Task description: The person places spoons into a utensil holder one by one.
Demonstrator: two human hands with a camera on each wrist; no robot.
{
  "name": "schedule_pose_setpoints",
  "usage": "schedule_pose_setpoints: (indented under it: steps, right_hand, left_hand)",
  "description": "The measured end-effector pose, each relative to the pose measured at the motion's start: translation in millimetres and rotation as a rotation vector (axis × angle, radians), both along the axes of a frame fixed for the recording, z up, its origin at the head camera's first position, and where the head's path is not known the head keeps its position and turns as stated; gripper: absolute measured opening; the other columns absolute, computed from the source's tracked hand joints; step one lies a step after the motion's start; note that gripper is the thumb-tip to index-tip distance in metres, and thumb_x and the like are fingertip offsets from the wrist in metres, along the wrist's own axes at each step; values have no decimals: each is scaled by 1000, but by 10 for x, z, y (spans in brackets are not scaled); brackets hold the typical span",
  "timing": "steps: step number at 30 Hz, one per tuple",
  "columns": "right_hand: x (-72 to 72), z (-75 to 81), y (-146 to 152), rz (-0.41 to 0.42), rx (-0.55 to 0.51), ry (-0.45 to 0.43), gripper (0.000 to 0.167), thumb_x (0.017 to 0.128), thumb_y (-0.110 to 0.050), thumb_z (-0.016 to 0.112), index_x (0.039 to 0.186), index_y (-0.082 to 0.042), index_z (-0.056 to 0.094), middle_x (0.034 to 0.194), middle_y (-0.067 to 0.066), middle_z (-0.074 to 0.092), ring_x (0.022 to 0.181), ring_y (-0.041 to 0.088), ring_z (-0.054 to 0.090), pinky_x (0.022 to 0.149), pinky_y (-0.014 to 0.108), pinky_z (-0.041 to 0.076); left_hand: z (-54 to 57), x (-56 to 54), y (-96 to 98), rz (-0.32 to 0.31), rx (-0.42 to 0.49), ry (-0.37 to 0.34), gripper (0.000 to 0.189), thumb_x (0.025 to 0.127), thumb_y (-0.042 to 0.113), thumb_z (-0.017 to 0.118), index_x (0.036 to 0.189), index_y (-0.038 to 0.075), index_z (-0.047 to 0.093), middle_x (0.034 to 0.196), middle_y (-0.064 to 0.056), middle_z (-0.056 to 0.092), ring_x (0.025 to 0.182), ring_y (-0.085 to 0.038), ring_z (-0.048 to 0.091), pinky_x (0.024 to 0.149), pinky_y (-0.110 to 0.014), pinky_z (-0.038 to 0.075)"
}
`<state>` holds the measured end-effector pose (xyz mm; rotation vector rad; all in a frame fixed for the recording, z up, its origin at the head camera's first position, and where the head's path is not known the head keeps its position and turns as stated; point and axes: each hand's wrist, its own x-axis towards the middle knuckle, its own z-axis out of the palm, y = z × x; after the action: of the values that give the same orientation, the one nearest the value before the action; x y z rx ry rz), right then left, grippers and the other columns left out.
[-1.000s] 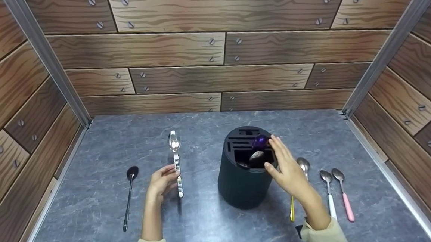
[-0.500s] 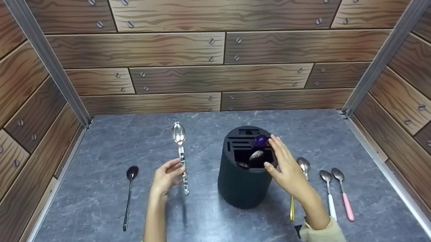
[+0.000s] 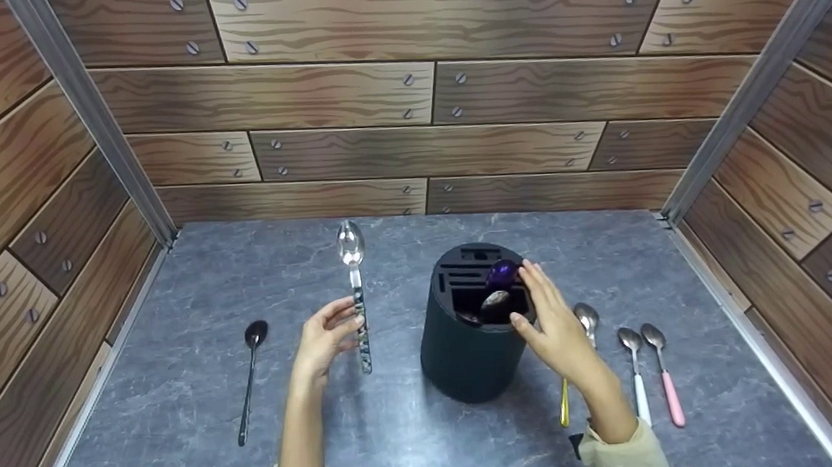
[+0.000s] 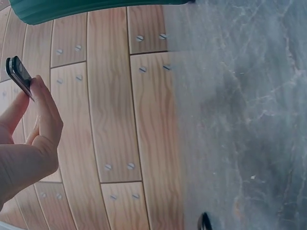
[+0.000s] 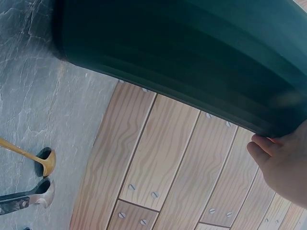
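Note:
My left hand (image 3: 325, 340) pinches the patterned handle of a spoon (image 3: 350, 245) between thumb and fingers, its shiny bowl pointing up. In the left wrist view, the end of that spoon (image 4: 18, 74) sticks out past the fingertips. A dark green cutlery holder (image 3: 471, 360) stands right of it, with slots and one larger opening on top. Inside the opening sit a purple spoon (image 3: 502, 274) and a silver spoon bowl (image 3: 496, 301). My right hand (image 3: 560, 340) rests against the holder's right rim with fingers extended; the right wrist view shows its fingertips (image 5: 261, 148) at the green wall.
A black long-handled spoon (image 3: 251, 377) lies on the grey marbled tabletop (image 3: 177, 349) at left. At right lie a yellow-handled spoon (image 3: 564, 405), a white-handled spoon (image 3: 639, 386) and a pink-handled spoon (image 3: 672, 398). Wood-patterned walls (image 3: 411, 147) enclose the back and sides.
My left hand has moved right and slightly away with the spoon, whose bowl now appears higher in the head view. The right hand and the holder have stayed in place.

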<state>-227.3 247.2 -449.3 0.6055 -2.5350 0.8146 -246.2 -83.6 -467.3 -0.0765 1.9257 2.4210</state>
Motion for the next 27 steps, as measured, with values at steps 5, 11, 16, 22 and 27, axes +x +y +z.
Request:
schedule_pose_setpoints:
  steps: [5,11,16,22,27]
  right_hand:
    - [4,18,-1,4,-4,-1,64,90,-26,55,140,3,29,147,15,24,135,30,16,102,53,20]
    - [3,6,-6,4,0,-7,64,90,-26,55,141,2,28,148,14,23,135,29,15,103,53,20]
    - [7,0,-6,3,2,-9,64,90,-26,54,142,2,27,148,12,22,135,27,14,102,53,20]
    - [10,11,-10,2,3,-5,64,90,-28,54,141,2,29,148,13,23,135,28,15,103,52,20]
    - [8,6,-6,0,3,-2,64,91,-28,54,141,2,29,148,14,24,135,28,16,103,52,20]
  left_hand:
    - [74,-30,23,-15,4,14,40,83,-6,60,121,-12,50,106,-15,59,80,-23,63,68,-35,53]
    - [180,-30,59,-41,-21,43,39,82,-6,62,120,-8,52,107,-15,58,83,-25,62,69,-35,52]
    - [287,-22,120,-45,-34,90,40,82,-6,63,121,-7,52,105,-15,59,85,-27,62,68,-33,52]
    - [420,-11,236,-26,-27,140,39,82,-6,63,120,-5,53,104,-16,60,83,-23,63,70,-35,53]
    - [482,-7,345,-22,-17,237,38,82,-6,63,119,-6,52,104,-16,60,79,-20,62,69,-34,53]
